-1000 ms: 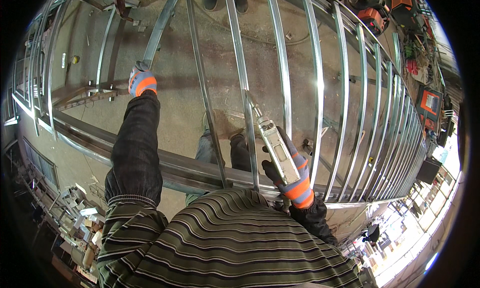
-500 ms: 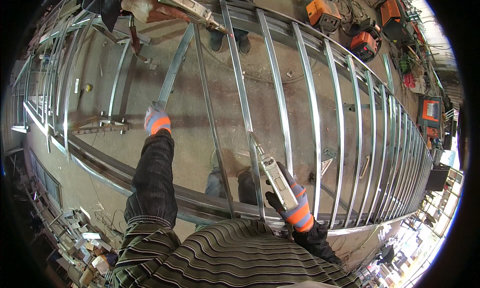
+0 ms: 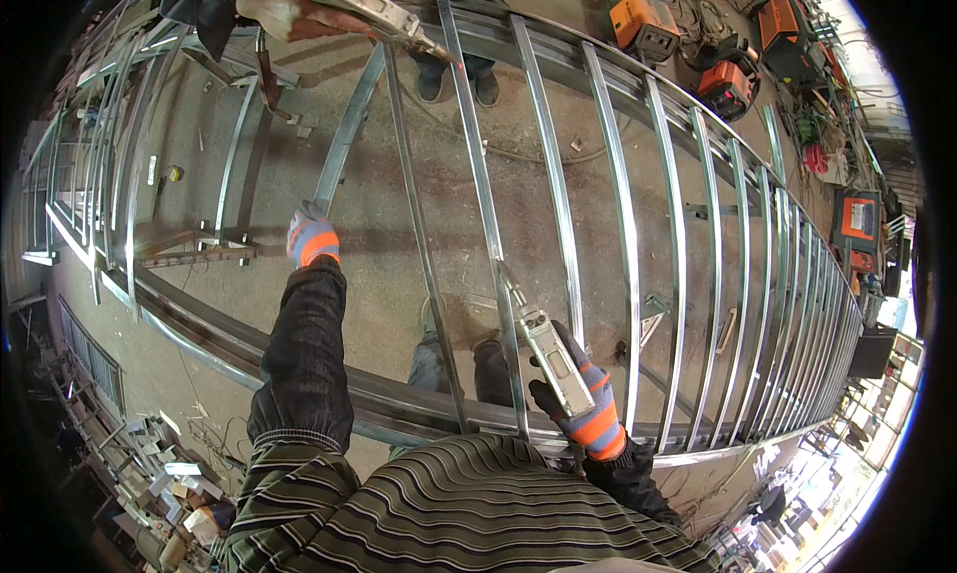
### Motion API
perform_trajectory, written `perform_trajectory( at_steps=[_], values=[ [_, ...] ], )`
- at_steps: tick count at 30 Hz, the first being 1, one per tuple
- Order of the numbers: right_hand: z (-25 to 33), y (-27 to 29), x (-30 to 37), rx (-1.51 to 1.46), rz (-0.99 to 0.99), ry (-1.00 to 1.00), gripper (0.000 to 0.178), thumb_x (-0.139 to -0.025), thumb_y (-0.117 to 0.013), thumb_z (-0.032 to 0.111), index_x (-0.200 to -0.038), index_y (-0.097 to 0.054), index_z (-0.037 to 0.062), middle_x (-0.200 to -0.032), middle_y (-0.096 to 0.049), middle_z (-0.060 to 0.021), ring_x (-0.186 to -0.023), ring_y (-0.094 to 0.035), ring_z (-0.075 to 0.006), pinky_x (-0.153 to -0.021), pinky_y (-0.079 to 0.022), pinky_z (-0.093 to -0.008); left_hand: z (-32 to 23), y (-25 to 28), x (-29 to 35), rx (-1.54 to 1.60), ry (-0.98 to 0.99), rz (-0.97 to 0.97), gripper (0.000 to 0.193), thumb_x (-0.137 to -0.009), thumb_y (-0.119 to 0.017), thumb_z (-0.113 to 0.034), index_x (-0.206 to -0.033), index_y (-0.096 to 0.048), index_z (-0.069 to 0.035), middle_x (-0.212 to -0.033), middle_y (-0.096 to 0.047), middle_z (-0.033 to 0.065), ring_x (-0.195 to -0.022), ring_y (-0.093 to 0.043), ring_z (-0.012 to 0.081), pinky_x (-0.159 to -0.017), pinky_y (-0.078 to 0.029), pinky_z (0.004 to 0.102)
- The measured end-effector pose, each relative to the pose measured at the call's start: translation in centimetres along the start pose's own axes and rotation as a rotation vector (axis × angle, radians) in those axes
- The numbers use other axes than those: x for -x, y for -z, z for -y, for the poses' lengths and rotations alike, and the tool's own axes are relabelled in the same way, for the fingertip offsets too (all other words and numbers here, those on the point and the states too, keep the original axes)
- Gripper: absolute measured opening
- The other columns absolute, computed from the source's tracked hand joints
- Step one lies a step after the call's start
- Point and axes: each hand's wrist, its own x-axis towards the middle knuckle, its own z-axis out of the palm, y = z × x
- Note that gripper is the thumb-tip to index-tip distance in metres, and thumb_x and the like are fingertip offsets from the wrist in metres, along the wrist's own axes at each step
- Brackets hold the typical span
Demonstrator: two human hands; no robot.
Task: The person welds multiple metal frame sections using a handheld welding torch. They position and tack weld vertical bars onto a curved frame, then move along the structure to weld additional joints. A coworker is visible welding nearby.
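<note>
Left hand (image 3: 312, 236), gloved, clamps loose steel bar (image 3: 344, 140) atop railing frame (image 3: 688, 274). Right hand (image 3: 583, 409) grips welding torch (image 3: 550, 349), tip at upright. Risk: bar slips sideways, joint sets crooked; co-worker's torch (image 3: 374, 10) close above, sparks near glove.

The metal grille (image 3: 558, 204) has bright, glossy, smooth bars. Both the left hand (image 3: 312, 236) and right hand (image 3: 588, 404) wear knitted cloth gloves, matt grey and orange. The hand tool (image 3: 553, 359) looks dull, brushed metal. The concrete floor (image 3: 449, 154) is rough and stained.
</note>
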Motion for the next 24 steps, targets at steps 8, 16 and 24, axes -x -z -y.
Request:
perform_trajectory(
  at_steps=[8, 16, 24],
  values=[
    [-0.01, 0.04, 0.13, 0.000, 0.015, -0.030, 0.077, -0.089, -0.075, 0.020, -0.153, -0.038, -0.0029, -0.134, -0.064, -0.0218, -0.117, -0.067, -0.0358, -0.096, -0.054, -0.0379, -0.04, 0.09, -0.05, 0.015, 0.004, 0.004, 0.057, -0.107, -0.034, -0.049, -0.103, -0.070, -0.005, -0.103, -0.074, 0.0189, -0.096, -0.070, 0.0397, -0.084, -0.055, 0.0503],
    [0.38, 0.12, -0.02, -0.016, 0.008, -0.026, 0.075, -0.090, -0.075, 0.020, -0.151, -0.039, -0.0035, -0.132, -0.065, -0.0215, -0.115, -0.068, -0.0359, -0.094, -0.055, -0.0376, -0.22, 0.37, 0.10, 0.002, -0.010, -0.020, 0.056, -0.107, -0.035, -0.047, -0.099, -0.071, -0.006, -0.099, -0.074, 0.0184, -0.094, -0.071, 0.0398, -0.083, -0.055, 0.0497],
    [0.00, -0.25, 0.04, 0.016, -0.040, 0.029, 0.072, -0.090, -0.074, 0.017, -0.151, -0.041, -0.0033, -0.126, -0.069, -0.0206, -0.107, -0.072, -0.0347, -0.088, -0.056, -0.0364, -0.18, 0.12, 0.10, -0.004, 0.004, -0.011, 0.057, -0.107, -0.035, -0.049, -0.098, -0.071, -0.006, -0.099, -0.074, 0.0185, -0.096, -0.071, 0.0391, -0.083, -0.055, 0.0494]
  ],
)
